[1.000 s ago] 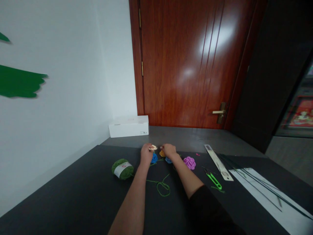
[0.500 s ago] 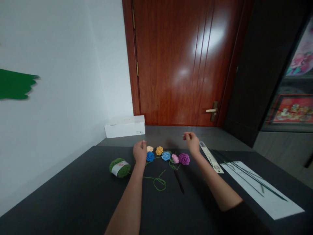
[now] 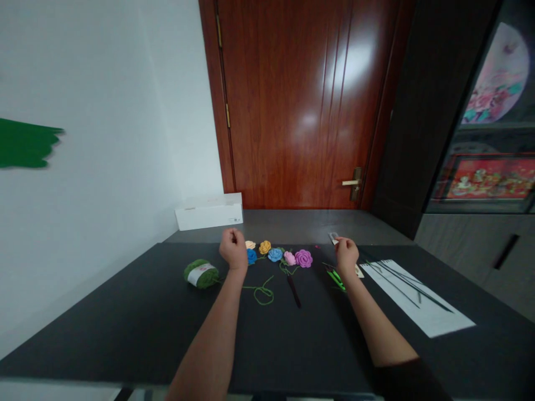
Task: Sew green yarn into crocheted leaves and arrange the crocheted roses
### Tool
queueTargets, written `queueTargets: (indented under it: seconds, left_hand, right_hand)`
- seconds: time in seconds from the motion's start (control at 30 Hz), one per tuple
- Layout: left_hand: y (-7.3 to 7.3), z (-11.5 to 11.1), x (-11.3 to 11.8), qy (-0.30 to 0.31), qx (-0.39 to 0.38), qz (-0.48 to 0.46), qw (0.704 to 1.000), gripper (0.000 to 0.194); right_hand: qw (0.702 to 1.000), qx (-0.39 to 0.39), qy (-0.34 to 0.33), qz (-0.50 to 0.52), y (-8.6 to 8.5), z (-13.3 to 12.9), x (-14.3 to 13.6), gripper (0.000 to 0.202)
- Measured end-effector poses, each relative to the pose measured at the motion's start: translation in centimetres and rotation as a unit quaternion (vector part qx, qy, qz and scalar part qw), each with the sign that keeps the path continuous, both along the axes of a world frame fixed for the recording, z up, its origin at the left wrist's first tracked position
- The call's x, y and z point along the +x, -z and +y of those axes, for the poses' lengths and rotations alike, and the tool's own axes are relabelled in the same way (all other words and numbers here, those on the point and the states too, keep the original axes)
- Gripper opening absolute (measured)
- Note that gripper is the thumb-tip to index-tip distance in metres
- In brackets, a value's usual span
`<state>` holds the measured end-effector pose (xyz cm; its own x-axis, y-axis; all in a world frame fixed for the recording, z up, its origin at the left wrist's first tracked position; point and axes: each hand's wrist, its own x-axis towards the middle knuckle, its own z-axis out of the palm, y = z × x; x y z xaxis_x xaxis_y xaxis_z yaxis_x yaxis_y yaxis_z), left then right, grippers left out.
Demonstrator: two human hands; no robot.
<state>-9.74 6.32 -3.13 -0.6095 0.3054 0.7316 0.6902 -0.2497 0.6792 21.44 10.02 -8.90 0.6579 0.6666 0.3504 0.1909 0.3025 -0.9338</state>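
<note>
My left hand [image 3: 233, 249] is a closed fist above the table, left of a row of crocheted flowers; what it holds, if anything, is hidden. Beside it are a dark blue flower [image 3: 251, 256] and a cream flower [image 3: 249, 244]. My right hand [image 3: 346, 257] has its fingers curled together over a ruler [image 3: 333, 237], and any small thing in them is hidden. A green-handled tool [image 3: 335, 277], perhaps scissors, lies partly behind that wrist. Between my hands are a yellow flower [image 3: 264, 247], a light blue flower [image 3: 275, 254], a pink flower [image 3: 290, 258] and a purple flower [image 3: 304, 258].
A green yarn ball [image 3: 201, 274] lies left, its loose strand [image 3: 264, 295] curling across the black tabletop. A dark-handled tool [image 3: 293, 291] lies below the flowers. Thin green stems rest on white paper [image 3: 422, 312] at right. A white box [image 3: 209, 212] stands behind.
My right hand has moved right and nearer, towards the ruler. The green-handled tool and a tiny reddish thing on the table now show. My left hand stays closed, its wrist turned. The view has shifted.
</note>
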Motion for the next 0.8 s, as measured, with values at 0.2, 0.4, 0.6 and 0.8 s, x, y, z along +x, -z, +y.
queueTargets:
  seconds: [0.2, 0.4, 0.6, 0.8]
  left_hand:
    - [0.4, 0.3, 0.3, 0.017, -0.031, 0.02, 0.999, 0.018]
    - [0.6, 0.4, 1.0, 0.037, -0.049, 0.051, 0.997, 0.017]
    - [1.1, 0.6, 1.8, 0.068, -0.055, 0.114, 0.99, 0.02]
    - [1.4, 0.6, 2.9, 0.101, -0.061, 0.194, 0.974, 0.018]
  right_hand:
    - [0.995, -0.016, -0.058, -0.08, -0.9, -1.1, -1.7, 0.024]
    - [0.968, -0.117, -0.063, -0.212, -2.0, -1.7, -1.6, 0.03]
    - [0.929, -0.17, -0.112, -0.31, -1.7, -2.0, -2.7, 0.017]
    - [0.9, -0.211, -0.124, -0.36, -2.3, -2.4, -2.3, 0.018]
